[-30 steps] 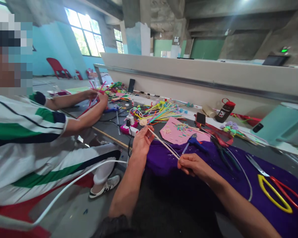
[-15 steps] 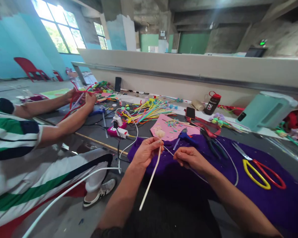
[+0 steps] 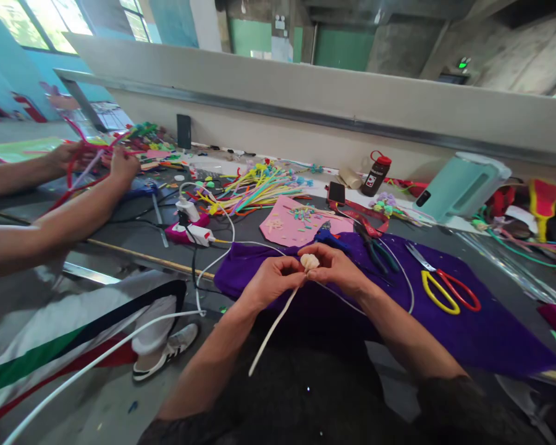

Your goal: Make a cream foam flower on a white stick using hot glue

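A small cream flower-like piece [image 3: 310, 262] with a long cream stem [image 3: 272, 330] is held between my two hands. My left hand [image 3: 278, 279] pinches the stem just under the piece, and the stem hangs down toward my lap. My right hand [image 3: 336, 271] has its thumb and fingers closed around the side and base of the same piece. Behind them, a blue-handled tool [image 3: 328, 237] lies by a pink sheet [image 3: 278, 232] scattered with small bits. A purple cloth [image 3: 438, 327] is spread under and right of my hands.
Scissors [image 3: 438, 287] and dark pliers [image 3: 379, 250] rest on the cloth. A power strip [image 3: 189, 232] with cables sits left. Colourful stems [image 3: 254, 191], a phone [image 3: 336, 193] and a bottle [image 3: 377, 175] stand farther back. At left, another person's hands [image 3: 120, 165] hold red stems.
My right hand has moved up and left, from the thin strand to the cream piece, and now meets my left hand. The view has shifted right and down.
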A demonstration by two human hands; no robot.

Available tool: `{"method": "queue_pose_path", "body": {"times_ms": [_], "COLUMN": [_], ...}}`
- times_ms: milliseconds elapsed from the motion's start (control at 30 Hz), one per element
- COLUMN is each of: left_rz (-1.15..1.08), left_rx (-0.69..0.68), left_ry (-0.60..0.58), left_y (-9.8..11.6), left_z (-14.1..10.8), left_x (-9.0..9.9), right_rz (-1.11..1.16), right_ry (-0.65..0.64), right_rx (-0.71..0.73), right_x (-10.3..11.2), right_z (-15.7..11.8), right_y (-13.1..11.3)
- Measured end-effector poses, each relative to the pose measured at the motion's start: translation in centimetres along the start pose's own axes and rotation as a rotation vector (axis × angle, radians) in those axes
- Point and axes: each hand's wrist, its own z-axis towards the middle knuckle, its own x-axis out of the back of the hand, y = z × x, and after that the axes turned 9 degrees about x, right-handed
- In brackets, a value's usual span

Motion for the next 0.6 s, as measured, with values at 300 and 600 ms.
{"method": "queue_pose_path", "body": {"times_ms": [300, 600], "left_rz": [0.177, -0.168], "left_rx": [-0.072, 0.059], "left_ry": [0.108, 0.082], "left_y": [-0.58, -0.97], "left_z": [-0.13, -0.24], "left_x": [-0.09, -0.87], "right_rz": [-0.119, -0.138], "right_ry": [0.027, 0.024], "right_rx": [0.054, 0.101], "right_x": [-0.35, -0.39], "right_z": [-0.51, -0.78], "right_y": [0.43, 0.34]}}
